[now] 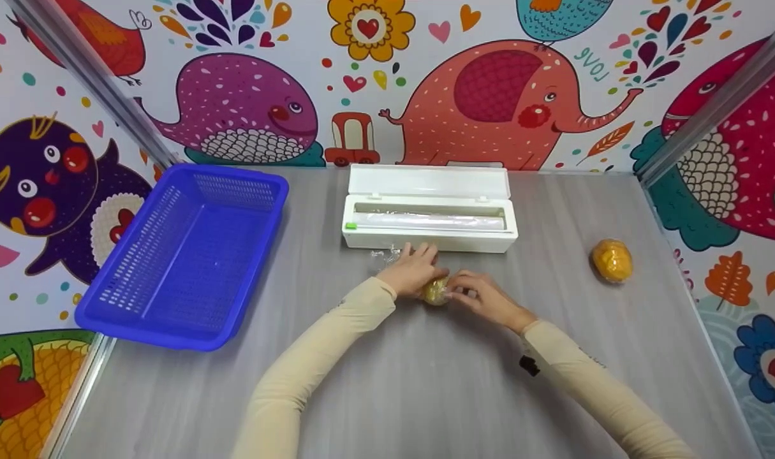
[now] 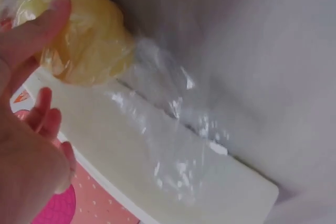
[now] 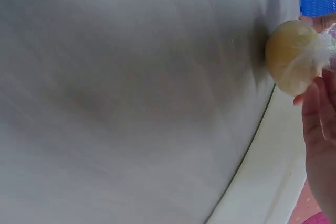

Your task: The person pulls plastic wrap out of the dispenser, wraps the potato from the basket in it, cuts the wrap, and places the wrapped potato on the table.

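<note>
A round yellow, fruit-like thing (image 1: 435, 292) lies on the table between the two hands, wrapped in cling film. My left hand (image 1: 414, 272) is on its left; in the left wrist view the thumb (image 2: 52, 17) rests along the wrapped surface, while other fingers stand away, slightly bent. My right hand (image 1: 489, 298) pinches the cling film (image 3: 317, 51) at the right side, thumb and fingertips close together. A loose, crinkled tail of cling film (image 2: 173, 114) trails from the yellow thing beside the left hand. Part of the right hand's grip lies outside the right wrist view.
Behind the hands a white cling film box (image 1: 430, 242) stands with its lid up and a roll (image 1: 428, 221) inside. A second yellow wrapped round thing (image 1: 612, 260) lies at the right. The blue basket (image 1: 196, 268) occupies the left side. Printed panels border the table.
</note>
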`<state>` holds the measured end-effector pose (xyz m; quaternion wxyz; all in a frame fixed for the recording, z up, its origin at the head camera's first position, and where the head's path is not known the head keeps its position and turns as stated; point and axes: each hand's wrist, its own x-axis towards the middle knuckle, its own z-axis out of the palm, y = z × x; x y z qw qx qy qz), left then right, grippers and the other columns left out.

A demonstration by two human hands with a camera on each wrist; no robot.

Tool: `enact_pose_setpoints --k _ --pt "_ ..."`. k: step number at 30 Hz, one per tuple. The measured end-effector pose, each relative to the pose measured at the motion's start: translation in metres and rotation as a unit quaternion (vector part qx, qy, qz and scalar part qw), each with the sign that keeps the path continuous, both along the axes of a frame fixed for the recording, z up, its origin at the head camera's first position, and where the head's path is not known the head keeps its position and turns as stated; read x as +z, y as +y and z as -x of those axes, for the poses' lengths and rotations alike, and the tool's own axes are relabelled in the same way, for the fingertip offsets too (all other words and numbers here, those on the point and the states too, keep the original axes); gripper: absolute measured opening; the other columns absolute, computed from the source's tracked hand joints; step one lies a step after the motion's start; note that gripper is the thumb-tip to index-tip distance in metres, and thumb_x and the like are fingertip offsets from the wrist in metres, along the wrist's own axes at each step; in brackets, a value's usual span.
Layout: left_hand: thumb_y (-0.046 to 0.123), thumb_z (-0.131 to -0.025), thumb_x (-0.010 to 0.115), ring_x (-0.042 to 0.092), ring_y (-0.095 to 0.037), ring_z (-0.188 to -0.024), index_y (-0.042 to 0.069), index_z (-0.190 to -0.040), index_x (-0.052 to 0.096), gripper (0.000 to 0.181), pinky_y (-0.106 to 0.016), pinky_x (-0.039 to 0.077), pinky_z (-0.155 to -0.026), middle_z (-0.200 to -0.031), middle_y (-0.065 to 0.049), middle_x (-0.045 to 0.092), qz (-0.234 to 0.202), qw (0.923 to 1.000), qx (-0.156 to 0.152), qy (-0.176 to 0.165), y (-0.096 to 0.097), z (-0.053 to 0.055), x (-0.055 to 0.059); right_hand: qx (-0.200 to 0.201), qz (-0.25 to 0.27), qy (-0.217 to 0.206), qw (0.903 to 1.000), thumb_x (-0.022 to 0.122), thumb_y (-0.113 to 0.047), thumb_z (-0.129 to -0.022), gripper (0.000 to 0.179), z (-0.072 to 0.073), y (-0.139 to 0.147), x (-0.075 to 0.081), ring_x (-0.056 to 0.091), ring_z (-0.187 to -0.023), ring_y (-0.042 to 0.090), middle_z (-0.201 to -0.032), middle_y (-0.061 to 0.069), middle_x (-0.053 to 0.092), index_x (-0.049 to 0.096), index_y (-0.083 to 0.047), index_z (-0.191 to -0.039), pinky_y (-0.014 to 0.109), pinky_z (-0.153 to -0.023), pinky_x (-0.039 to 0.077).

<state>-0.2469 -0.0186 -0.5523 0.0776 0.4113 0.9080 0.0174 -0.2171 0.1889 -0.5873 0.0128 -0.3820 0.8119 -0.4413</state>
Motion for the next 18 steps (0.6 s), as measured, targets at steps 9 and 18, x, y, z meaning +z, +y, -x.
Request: enact_pose_setpoints --k 9,18 --pt "0.009 -0.072 0.082 0.050 -0.028 -0.109 0.003 -0.130 0.056 0.064 -0.038 0.041 -0.097 -0.119 -0.014 0.051 -0.074 0.9917 0.011 -0.104 -0.004 0.005 -0.004 -0.123 0.022 -0.083 0.9887 0.066 -0.006 -0.091 0.006 0.001 -0.015 -0.003 0.063 -0.086 0.020 -0.093 0.005 0.069 0.070 -0.003 -0.094 0.035 -0.077 0.052" --pt "0.004 -0.066 0.082 0.046 -0.026 -0.095 0.000 -0.103 0.048 0.050 -0.035 0.042 -0.087 -0.100 -0.010 0.047 -0.197 0.9673 0.009 -0.160 -0.010 0.005 -0.014 -0.155 -0.017 -0.061 0.9859 0.072 -0.004 -0.085 0.012 0.006 -0.025 -0.003 0.062 -0.074 0.021 -0.088 0.007 0.063 0.063 -0.003 -0.093 0.034 -0.067 0.053"
